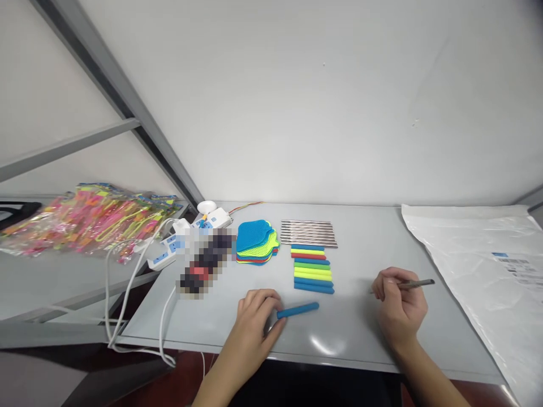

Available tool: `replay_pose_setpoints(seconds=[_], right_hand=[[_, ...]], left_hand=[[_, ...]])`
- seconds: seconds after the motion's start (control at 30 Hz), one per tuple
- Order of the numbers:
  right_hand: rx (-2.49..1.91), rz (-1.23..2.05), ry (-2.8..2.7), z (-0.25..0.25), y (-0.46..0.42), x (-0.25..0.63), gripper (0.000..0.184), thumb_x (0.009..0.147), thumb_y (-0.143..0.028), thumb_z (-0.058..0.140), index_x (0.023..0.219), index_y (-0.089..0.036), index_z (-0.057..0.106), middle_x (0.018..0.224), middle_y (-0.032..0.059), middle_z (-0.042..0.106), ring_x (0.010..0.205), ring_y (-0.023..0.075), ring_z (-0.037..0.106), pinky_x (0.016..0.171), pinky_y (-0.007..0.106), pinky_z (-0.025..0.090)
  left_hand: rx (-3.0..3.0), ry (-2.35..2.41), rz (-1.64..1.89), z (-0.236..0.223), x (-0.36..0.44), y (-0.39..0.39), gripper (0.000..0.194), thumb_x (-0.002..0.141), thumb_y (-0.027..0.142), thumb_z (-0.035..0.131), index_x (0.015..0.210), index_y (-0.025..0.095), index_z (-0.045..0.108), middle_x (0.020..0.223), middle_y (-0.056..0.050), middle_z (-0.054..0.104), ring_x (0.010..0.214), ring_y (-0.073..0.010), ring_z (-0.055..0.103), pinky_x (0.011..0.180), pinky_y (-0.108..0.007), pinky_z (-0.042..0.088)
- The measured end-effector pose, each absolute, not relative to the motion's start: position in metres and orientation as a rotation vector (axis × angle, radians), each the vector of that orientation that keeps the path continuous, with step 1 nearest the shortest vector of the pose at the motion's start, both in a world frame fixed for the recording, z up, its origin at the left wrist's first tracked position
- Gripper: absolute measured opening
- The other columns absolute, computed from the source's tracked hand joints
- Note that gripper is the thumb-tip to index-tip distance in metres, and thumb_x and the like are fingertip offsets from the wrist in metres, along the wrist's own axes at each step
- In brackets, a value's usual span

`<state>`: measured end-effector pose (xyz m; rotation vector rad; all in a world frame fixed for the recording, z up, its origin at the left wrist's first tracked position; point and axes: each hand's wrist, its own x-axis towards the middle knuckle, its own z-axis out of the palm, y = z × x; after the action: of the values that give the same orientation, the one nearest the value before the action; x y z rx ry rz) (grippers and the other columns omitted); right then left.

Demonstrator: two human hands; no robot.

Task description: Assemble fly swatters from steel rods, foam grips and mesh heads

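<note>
- Several loose, coloured tubes (313, 272) could scatter if brushed.
- Slim grey rod (418, 284), pinched by the right hand (401, 311), may slip if its hold slackens.
- Smooth blue tube (299, 310), end held in left fingertips near the table's front edge, might roll off if released.

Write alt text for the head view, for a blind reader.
Left hand holds a blue tube, right hand a slim metallic rod, at a gray table. Farther back lie colored tubes, metal rods and stacked perforated plastic paddles; power strips and bagged items sit left, a white plastic mailer right.
</note>
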<state>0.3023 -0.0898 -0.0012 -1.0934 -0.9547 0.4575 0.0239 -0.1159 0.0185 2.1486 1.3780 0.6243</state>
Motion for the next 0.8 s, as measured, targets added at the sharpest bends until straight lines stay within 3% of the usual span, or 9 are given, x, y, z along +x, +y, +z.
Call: replay_pose_setpoints(seconds=[0.17,0.3,0.53,0.8], right_hand=[[-1.056,0.478,-0.894,0.002,-0.091,0.301,0.004,0.085,-0.021,0.058,0.087,-0.018,0.057,0.054,-0.0065,0.044,0.046,0.0096,0.041,0.046,0.026,0.034],[-0.934,0.723,-0.74,0.019,-0.089,0.285,0.005,0.084,-0.015,0.057,0.086,-0.02,0.056,0.051,-0.0091,0.034,0.044,0.0073,0.033,0.044,0.023,0.029],[-0.624,1.318,-0.75,0.085,-0.075,0.209,0.009,0.087,-0.017,0.049,0.084,-0.023,0.055,0.05,-0.0096,0.023,0.043,0.0072,0.018,0.04,0.021,0.019],[-0.525,1.493,-0.878,0.093,-0.063,0.171,0.009,0.089,-0.019,0.049,0.084,-0.023,0.054,0.049,-0.0106,0.021,0.042,0.0061,0.014,0.04,0.021,0.014]], left_hand=[[1.815,1.283,1.039,0.023,0.023,-0.118,0.008,0.092,0.022,0.054,0.1,0.024,0.053,0.106,-0.004,0.059,0.102,-0.0195,0.055,0.089,-0.034,0.043],[1.64,1.274,1.203,0.017,0.031,-0.112,0.01,0.093,0.023,0.053,0.103,0.024,0.053,0.099,-0.002,0.063,0.099,-0.0173,0.058,0.09,-0.032,0.043],[1.702,1.221,1.25,0.007,0.049,-0.106,0.011,0.093,0.024,0.053,0.104,0.021,0.056,0.096,-0.004,0.064,0.093,-0.017,0.06,0.086,-0.03,0.045],[1.864,1.163,1.165,0.006,0.048,-0.11,0.014,0.095,0.024,0.049,0.107,0.02,0.056,0.095,-0.006,0.062,0.091,-0.0186,0.057,0.082,-0.031,0.045]])
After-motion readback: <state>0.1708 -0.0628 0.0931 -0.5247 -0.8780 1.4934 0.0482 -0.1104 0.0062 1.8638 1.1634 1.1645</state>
